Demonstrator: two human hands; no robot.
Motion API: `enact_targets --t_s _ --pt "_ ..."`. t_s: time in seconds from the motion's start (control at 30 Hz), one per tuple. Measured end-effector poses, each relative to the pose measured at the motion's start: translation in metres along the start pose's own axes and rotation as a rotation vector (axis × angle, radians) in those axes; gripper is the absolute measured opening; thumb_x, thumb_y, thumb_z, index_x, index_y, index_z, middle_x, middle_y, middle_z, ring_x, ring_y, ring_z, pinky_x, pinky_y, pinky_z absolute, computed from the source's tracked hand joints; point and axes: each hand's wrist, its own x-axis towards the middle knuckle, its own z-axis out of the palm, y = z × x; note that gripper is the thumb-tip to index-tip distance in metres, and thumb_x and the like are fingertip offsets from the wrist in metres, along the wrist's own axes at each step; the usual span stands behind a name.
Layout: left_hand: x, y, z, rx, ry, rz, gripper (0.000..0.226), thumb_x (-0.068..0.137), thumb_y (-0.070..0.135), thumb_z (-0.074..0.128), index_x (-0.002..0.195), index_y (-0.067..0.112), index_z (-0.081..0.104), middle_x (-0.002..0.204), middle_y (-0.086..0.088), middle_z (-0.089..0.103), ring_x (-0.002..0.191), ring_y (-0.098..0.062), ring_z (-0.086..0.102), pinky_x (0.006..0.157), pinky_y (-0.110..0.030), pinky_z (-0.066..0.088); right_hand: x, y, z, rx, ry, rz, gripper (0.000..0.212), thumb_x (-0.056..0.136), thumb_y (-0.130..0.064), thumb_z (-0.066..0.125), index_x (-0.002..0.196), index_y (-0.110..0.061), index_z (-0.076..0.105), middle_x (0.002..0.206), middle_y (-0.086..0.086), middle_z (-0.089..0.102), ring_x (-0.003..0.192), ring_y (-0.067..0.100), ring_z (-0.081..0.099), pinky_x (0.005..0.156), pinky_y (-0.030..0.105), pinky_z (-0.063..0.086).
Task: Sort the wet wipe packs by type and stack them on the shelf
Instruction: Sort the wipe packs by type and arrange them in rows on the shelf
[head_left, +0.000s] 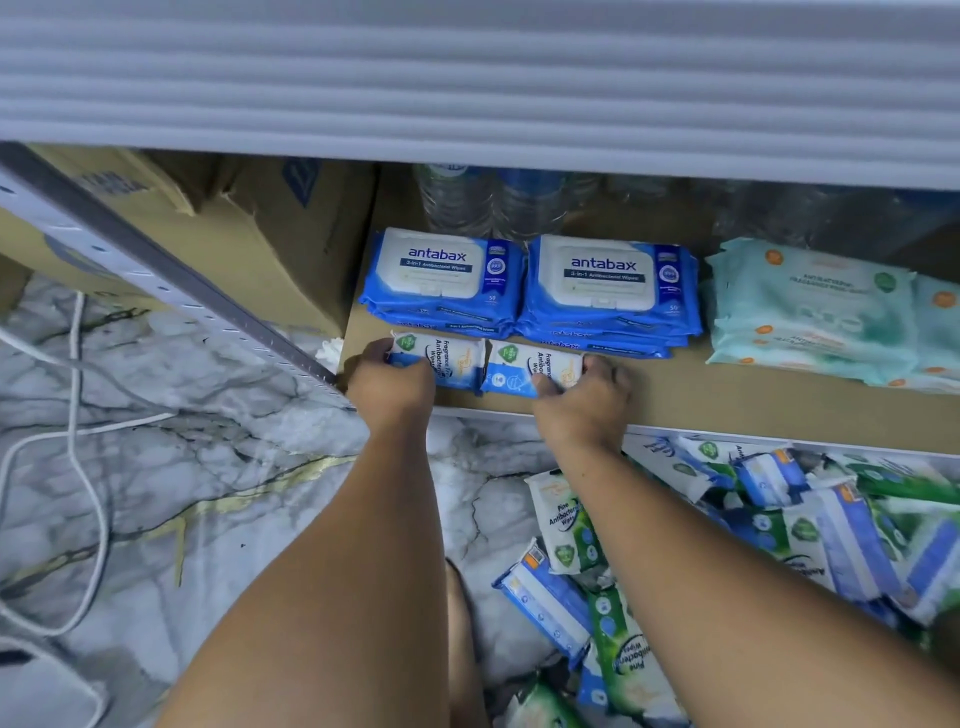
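At the front edge of the brown shelf board (727, 400), the left hand (389, 384) grips the left end of a small blue-and-white wipe pack (452, 364), fingers curled over its end. The right hand (587, 400) holds a second small pack (524, 369) of the same kind, thumb on top and fingers wrapped round its right end. The two packs lie flat, side by side, ends nearly touching.

Just behind them stand two stacks of larger blue packs, one on the left (441, 280) and one on the right (608, 288), each several packs high; the exact count cannot be told. To the right, apart from these, is a stack of pale green packs (810, 312), with more of that colour cut off by the picture's edge. Clear water bottles (483, 202) stand at the back, and a cardboard box (249, 228) fills the left of the shelf. A grey perforated upright (171, 280) runs down at the left, and a grey upper shelf (467, 78) overhangs.

Below is a white marble-patterned floor (208, 467) with dark and gold veins. White cables (78, 415) trail across it at the left. At the right lies a loose heap of small blue and green packs (779, 519), too many and too overlapped to count.
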Motion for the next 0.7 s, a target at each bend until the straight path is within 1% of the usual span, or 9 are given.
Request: enact_targets --t_s 0.1,0.17,0.27,0.33,0.4,0.47,0.53,0.63,0.7 --pt "-0.008 0.004 -0.002 0.033 0.022 0.022 0.059 0.066 0.030 0.062 0.125 0.020 0.066 0.111 -0.007 0.065 0.105 -0.029 0.062 0.092 -0.042 0.055 -0.005 0.010 -0.018 0.090 0.035 0.028 0.060 0.086 -0.039 0.073 0.132 -0.014 0.044 0.131 0.014 0.048 0.115 0.035 0.052 0.083 0.041 0.050" --pt "-0.030 0.013 -0.006 0.076 0.029 0.057 0.068 0.076 0.023 0.066 0.142 0.013 0.051 0.129 -0.016 0.056 0.121 -0.037 0.049 0.105 -0.042 0.042 -0.015 0.026 -0.038 0.116 0.045 -0.008 0.061 0.088 -0.038 0.072 0.136 -0.015 0.044 0.132 0.012 0.049 0.114 0.033 0.053 0.086 0.037 0.048" --pt "-0.083 0.022 -0.008 0.127 0.083 0.121 0.082 0.080 0.017 0.064 0.154 0.014 0.030 0.148 -0.021 0.034 0.131 -0.041 0.034 0.110 -0.050 0.030 -0.042 0.057 -0.075 0.154 0.042 -0.087 0.046 0.092 -0.025 0.070 0.132 -0.012 0.051 0.124 0.009 0.054 0.105 0.026 0.056 0.079 0.029 0.041" --pt "-0.117 0.013 -0.010 0.176 0.020 0.070 0.081 0.080 0.017 0.063 0.153 0.014 0.030 0.150 -0.022 0.032 0.133 -0.042 0.034 0.109 -0.053 0.031 -0.062 0.077 -0.102 0.149 0.050 -0.097 0.036 0.092 -0.016 0.068 0.126 -0.011 0.055 0.113 0.008 0.057 0.096 0.022 0.055 0.074 0.028 0.039" --pt "-0.154 0.012 -0.018 0.152 -0.139 -0.040 0.068 0.087 0.017 0.061 0.150 0.013 0.036 0.138 -0.018 0.049 0.123 -0.039 0.047 0.100 -0.046 0.042 -0.082 0.097 -0.125 0.119 0.061 -0.117 0.029 0.091 -0.010 0.066 0.120 -0.012 0.059 0.104 0.007 0.059 0.089 0.023 0.056 0.070 0.029 0.039" --pt "-0.188 0.002 -0.024 0.105 -0.324 -0.188 0.050 0.093 0.014 0.056 0.141 0.012 0.044 0.098 -0.002 0.060 0.088 -0.024 0.060 0.073 -0.027 0.050 -0.100 0.113 -0.146 0.097 0.080 -0.112 0.026 0.091 -0.006 0.065 0.116 -0.011 0.062 0.102 0.007 0.060 0.087 0.025 0.057 0.068 0.029 0.039" --pt "-0.219 -0.022 -0.024 0.117 -0.470 -0.259 0.036 0.094 0.016 0.056 0.128 0.017 0.047 0.086 0.001 0.059 0.068 -0.014 0.056 0.052 -0.020 0.043 -0.116 0.126 -0.164 0.096 0.056 -0.064 0.023 0.091 -0.004 0.064 0.114 -0.010 0.065 0.106 0.010 0.063 0.085 0.026 0.058 0.070 0.029 0.040" --pt "-0.222 -0.102 0.032 0.338 -0.640 -0.232 0.038 0.084 0.034 0.064 0.111 0.038 0.037 0.109 -0.012 0.064 0.083 -0.020 0.058 0.065 -0.031 0.049 -0.133 0.142 -0.186 0.059 -0.101 0.113 0.021 0.095 -0.008 0.058 0.114 -0.014 0.063 0.100 0.006 0.066 0.070 0.018 0.056 0.062 0.031 0.043" --pt "-0.227 -0.116 0.044 0.387 -0.672 -0.217 0.036 0.084 0.032 0.061 0.115 0.033 0.043 0.120 -0.016 0.062 0.096 -0.025 0.059 0.075 -0.036 0.053 -0.141 0.152 -0.196 0.067 -0.163 0.185 0.025 0.095 -0.008 0.057 0.118 -0.014 0.063 0.085 0.000 0.061 0.063 0.015 0.054 0.062 0.033 0.048"
